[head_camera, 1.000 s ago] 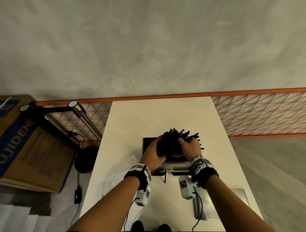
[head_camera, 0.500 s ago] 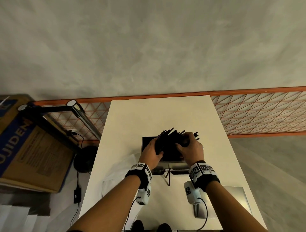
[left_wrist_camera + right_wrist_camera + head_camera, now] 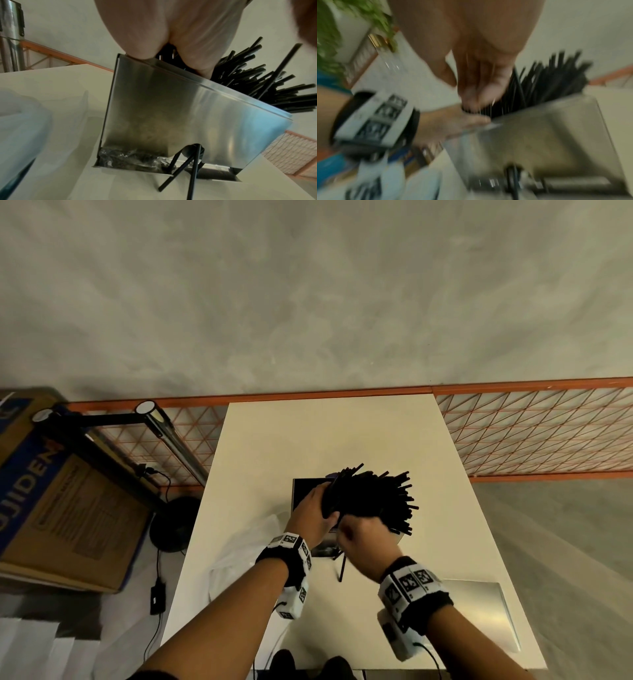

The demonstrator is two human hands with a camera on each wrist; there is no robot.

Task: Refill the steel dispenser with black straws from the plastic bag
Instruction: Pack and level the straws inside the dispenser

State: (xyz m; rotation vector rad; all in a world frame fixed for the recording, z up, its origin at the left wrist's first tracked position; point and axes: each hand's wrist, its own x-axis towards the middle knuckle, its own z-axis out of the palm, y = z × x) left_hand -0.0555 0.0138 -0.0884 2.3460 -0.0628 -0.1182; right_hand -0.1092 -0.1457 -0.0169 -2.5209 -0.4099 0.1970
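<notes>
Straws (image 3: 260, 83) above dispenser (image 3: 171, 115) look sharp from left wrist, blurred from right.

Both bare forearms rise from the lower edge of the head view and converge toward the middle of the frame, the left forearm (image 3: 222, 611) from the lower left and the right forearm (image 3: 479, 642) from the lower right. The left hand (image 3: 313, 517) sits just left of centre, back of the hand up, cupped round the left side of a bundle of black straws (image 3: 370, 494). In the left wrist view its palm (image 3: 171, 33) fills the top of the frame. The right hand (image 3: 368, 537) lies just beside it, lower and to the right, knuckles up and fingers curled. The blurred right wrist view shows its fingertips (image 3: 476, 94) pinching the straws' near ends.
</notes>
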